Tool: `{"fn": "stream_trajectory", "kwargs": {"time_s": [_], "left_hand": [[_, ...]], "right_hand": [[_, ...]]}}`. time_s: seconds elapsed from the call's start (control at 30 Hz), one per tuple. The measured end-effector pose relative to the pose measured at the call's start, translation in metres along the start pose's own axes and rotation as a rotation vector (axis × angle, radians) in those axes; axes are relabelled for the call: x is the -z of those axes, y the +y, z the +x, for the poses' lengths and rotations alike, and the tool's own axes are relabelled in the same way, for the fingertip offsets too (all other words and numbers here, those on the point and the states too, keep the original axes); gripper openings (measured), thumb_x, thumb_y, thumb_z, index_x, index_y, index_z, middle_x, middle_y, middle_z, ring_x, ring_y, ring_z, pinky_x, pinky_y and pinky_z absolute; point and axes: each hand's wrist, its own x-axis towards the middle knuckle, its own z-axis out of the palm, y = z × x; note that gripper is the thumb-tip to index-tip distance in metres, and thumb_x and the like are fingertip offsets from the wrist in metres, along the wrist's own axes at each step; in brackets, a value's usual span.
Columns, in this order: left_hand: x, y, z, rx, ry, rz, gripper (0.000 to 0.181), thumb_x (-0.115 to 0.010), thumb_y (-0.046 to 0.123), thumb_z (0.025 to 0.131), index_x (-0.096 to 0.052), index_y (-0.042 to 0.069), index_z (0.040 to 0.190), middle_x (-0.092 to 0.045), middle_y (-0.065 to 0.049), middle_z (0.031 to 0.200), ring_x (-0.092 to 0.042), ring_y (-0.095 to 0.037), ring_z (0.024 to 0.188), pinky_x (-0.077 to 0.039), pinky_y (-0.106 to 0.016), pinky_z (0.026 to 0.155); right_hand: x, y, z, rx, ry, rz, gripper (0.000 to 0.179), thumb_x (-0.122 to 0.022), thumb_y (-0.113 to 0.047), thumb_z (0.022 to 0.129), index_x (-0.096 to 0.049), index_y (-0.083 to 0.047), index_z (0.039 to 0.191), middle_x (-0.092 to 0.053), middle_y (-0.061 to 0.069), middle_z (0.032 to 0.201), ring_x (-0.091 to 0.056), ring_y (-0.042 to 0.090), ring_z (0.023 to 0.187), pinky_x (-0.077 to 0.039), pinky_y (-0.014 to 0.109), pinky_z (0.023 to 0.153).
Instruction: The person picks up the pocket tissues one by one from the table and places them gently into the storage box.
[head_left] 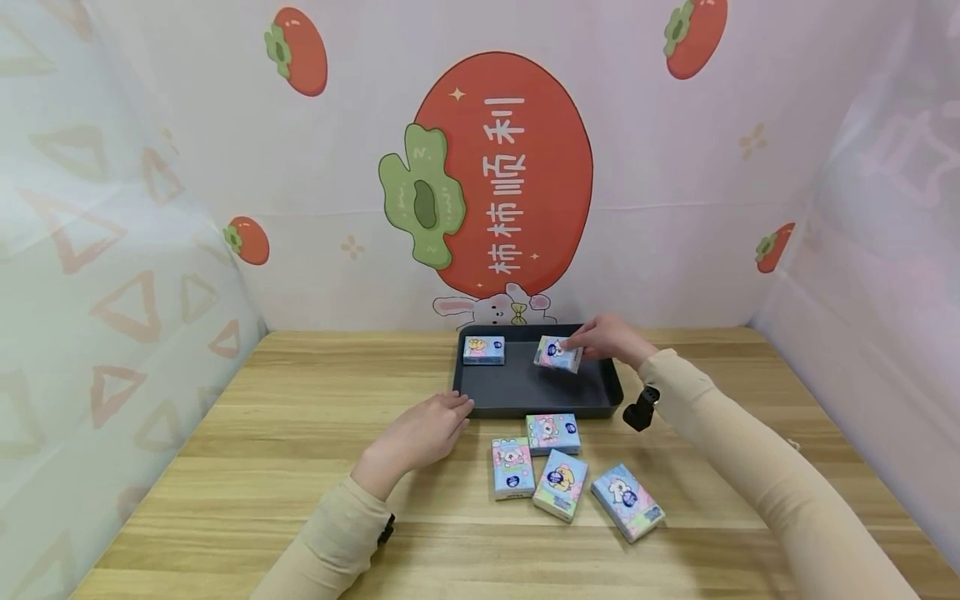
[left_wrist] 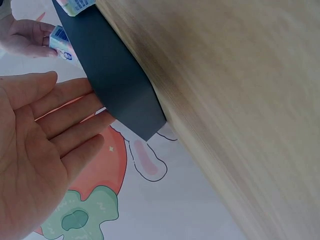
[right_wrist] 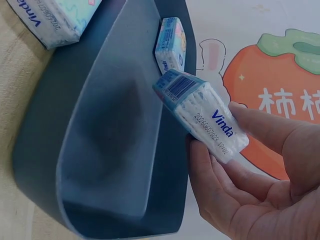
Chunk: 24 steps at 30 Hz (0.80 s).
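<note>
My right hand [head_left: 611, 340] pinches a small tissue pack [right_wrist: 207, 117] between thumb and fingers, over the right part of a dark grey tray [head_left: 517, 392]. Its end, printed "Vinda", faces the right wrist camera. Another tissue pack [head_left: 484, 350] lies in the tray's back left corner. With fingers straight, my left hand [head_left: 420, 433] has its fingertips at the tray's front left corner; in the left wrist view the fingers [left_wrist: 75, 117] reach the tray's side wall.
In front of the tray, several tissue packs lie on the wooden table: one pack [head_left: 552, 434] near the tray, one [head_left: 513, 468] to its left, one [head_left: 561, 485] in the middle and one [head_left: 628, 502] further right. A printed cloth [head_left: 637, 167] hangs behind the table.
</note>
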Motion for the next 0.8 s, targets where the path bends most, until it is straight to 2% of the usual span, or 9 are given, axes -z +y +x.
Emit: {"fn": "stream_trajectory", "kwargs": {"time_s": [0.2,0.37,0.8], "left_hand": [[0.0,0.0,0.001,0.002,-0.005,-0.001,0.036,-0.05,0.019,0.098,-0.059,0.0,0.127,-0.057,-0.016,0.133,-0.051,-0.029,0.126,-0.042,-0.042,0.107],[-0.001,-0.001,0.001,-0.001,-0.004,0.001,0.036,-0.05,0.019,0.098,-0.059,0.0,0.127,-0.057,-0.016,0.132,-0.052,-0.029,0.126,-0.042,-0.042,0.107],[-0.001,-0.002,0.001,-0.001,-0.003,0.007,0.036,-0.05,0.02,0.098,-0.059,0.001,0.127,-0.057,-0.015,0.132,-0.052,-0.029,0.125,-0.043,-0.042,0.106]], "right_hand": [[-0.001,-0.006,0.004,-0.017,-0.004,-0.005,0.047,-0.072,-0.033,0.084,-0.066,0.002,0.114,-0.066,0.017,0.115,-0.063,0.029,0.102,-0.052,0.037,0.095],[-0.004,-0.009,0.011,-0.043,-0.012,0.01,0.044,-0.071,-0.029,0.085,-0.065,0.002,0.115,-0.064,0.018,0.118,-0.061,0.032,0.108,-0.049,0.04,0.1],[-0.011,-0.015,0.024,-0.02,-0.017,-0.01,0.044,-0.071,-0.03,0.085,-0.066,0.002,0.114,-0.065,0.017,0.115,-0.06,0.033,0.108,-0.049,0.041,0.099]]}}
